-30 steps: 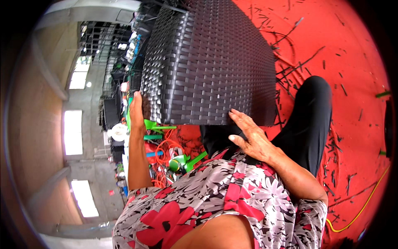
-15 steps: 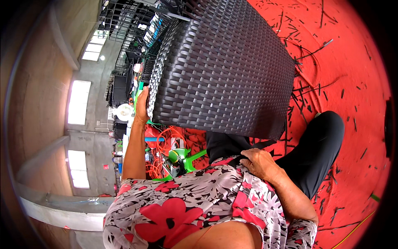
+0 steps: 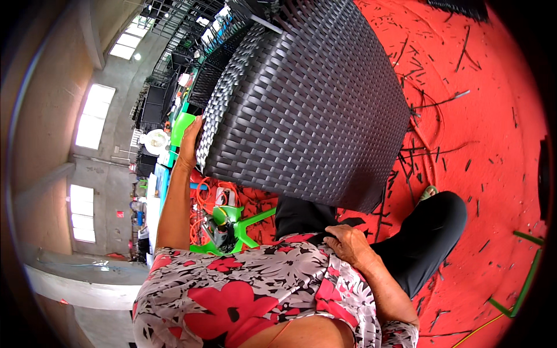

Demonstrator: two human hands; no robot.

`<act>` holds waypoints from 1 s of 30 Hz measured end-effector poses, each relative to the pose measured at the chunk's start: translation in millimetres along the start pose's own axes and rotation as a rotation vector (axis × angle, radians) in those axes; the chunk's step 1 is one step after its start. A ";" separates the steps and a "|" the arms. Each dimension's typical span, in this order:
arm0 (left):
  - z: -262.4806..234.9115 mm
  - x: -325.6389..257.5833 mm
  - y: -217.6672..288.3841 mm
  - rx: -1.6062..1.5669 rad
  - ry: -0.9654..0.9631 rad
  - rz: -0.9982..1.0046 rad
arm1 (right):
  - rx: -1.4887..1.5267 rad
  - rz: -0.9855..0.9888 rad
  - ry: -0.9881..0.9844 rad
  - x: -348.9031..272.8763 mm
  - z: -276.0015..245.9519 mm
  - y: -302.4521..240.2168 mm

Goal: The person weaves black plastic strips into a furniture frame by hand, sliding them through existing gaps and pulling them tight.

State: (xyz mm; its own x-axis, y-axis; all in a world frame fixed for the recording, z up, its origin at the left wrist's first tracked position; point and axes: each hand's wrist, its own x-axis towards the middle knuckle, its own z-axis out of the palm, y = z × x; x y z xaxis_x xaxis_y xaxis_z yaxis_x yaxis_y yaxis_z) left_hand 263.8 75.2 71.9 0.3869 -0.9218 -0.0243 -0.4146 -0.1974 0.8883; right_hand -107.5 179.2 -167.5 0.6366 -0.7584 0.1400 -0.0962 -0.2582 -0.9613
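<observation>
A large piece of black woven wicker furniture (image 3: 313, 110) leans in front of me, its flat woven side facing up and its rounded corner toward my left. My left hand (image 3: 189, 142) is closed on its left edge; the fingertips are partly hidden there. Loose strands stick out at its far top end. My right hand (image 3: 348, 242) lies at my waist, apart from the wicker, its fingers curled down beside a black strip-like piece (image 3: 352, 222). What those fingers hold, if anything, is hidden.
A green plastic stool (image 3: 255, 218) with a dark hand tool (image 3: 223, 236) stands below the wicker, near orange hose (image 3: 200, 203). Black strip scraps (image 3: 439, 152) litter the red floor (image 3: 493, 191). A green frame (image 3: 525, 284) lies at right; a white fan (image 3: 155, 141) stands left.
My view has shifted, so the green frame at right and a dark woven piece at top right now show. The wicker appears slightly lower and tilted. Both hands keep their places.
</observation>
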 end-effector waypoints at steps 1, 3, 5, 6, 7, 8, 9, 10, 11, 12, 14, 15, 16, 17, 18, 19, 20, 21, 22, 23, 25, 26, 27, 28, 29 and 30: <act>0.5 -0.3 0.4 -0.012 0.011 0.003 | 0.009 -0.006 -0.009 1.7 -0.8 0.0; 2.5 -0.6 0.4 -0.028 0.016 0.008 | 0.008 0.027 -0.013 0.9 -1.3 -0.1; 5.7 -0.5 0.3 -0.033 0.006 0.013 | 0.014 0.048 -0.021 0.9 -3.7 0.2; 7.8 -1.4 2.2 -0.034 0.000 0.014 | 0.013 0.057 -0.024 1.1 -3.8 1.5; 16.7 -7.4 10.4 0.003 0.034 0.014 | 0.012 0.066 -0.027 1.3 -4.2 2.4; 17.7 -6.6 9.8 -0.001 0.026 0.020 | 0.017 0.067 -0.024 1.2 -4.9 2.3; 16.5 -7.5 9.7 -0.002 0.022 0.027 | 0.024 0.066 -0.024 0.9 -5.4 1.1; 14.9 -8.4 9.6 -0.004 0.019 0.033 | 0.030 0.064 -0.024 0.9 -5.8 0.1; 13.1 -8.8 9.8 -0.008 0.016 0.013 | 0.027 0.049 -0.028 1.3 -5.9 -0.5; 0.1 -4.5 -0.4 -0.027 -0.004 0.028 | 0.022 0.057 -0.044 1.7 -6.3 -3.4; 1.1 -0.4 -4.2 -0.061 0.006 0.008 | 0.010 0.096 -0.081 2.7 -9.3 -5.2; -2.3 3.8 -9.2 -0.063 -0.001 0.007 | 0.016 0.114 -0.094 3.0 -9.9 -5.3; 1.1 4.6 -3.9 -0.084 -0.025 -0.004 | 0.030 0.117 -0.092 4.4 -9.1 -3.6; 3.1 4.7 -4.4 -0.112 -0.037 -0.023 | 0.033 0.111 -0.092 2.9 -6.9 -0.4; 4.4 5.0 -3.5 -0.139 -0.051 -0.035 | 0.035 0.102 -0.087 2.9 -5.7 1.2; 5.7 2.9 -1.1 -0.119 -0.058 -0.021 | 0.035 0.105 -0.095 3.3 -6.1 0.4; 3.9 4.2 -2.4 -0.088 -0.041 -0.011 | 0.035 0.109 -0.102 4.3 -6.3 -0.9; 4.2 3.9 -2.5 -0.078 -0.046 0.001 | 0.036 0.115 -0.105 4.9 -6.2 -2.2; 4.0 3.6 -2.3 -0.068 -0.051 0.012 | 0.033 0.111 -0.106 5.7 -6.1 -3.1; 1.6 4.2 -2.9 -0.044 -0.066 0.028 | 0.030 0.108 -0.105 6.6 -5.9 -3.8; 4.6 2.3 -1.1 -0.051 -0.059 0.030 | 0.025 0.106 -0.098 6.7 -5.0 -3.8; 6.5 1.3 1.1 -0.054 -0.057 0.031 | 0.022 0.106 -0.094 6.5 -4.2 -3.3; 7.2 -1.8 3.2 -0.060 -0.060 0.013 | 0.021 0.104 -0.094 6.2 -4.3 -2.9; 6.6 -2.3 3.2 -0.057 -0.061 0.021 | 0.019 0.108 -0.094 6.5 -4.9 -3.6; 5.4 -0.7 2.9 -0.053 -0.062 0.028 | 0.018 0.113 -0.094 7.3 -5.9 -5.0; 5.4 0.1 1.6 -0.053 -0.066 0.034 | 0.015 0.121 -0.093 7.3 -7.2 -6.4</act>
State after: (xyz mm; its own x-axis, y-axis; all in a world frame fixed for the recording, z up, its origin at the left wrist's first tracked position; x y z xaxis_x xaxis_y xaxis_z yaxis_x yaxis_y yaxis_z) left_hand 258.7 73.0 70.8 0.3176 -0.9480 -0.0219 -0.3819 -0.1490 0.9121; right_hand -107.7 171.0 -158.6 0.6895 -0.7242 0.0013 -0.1654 -0.1592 -0.9733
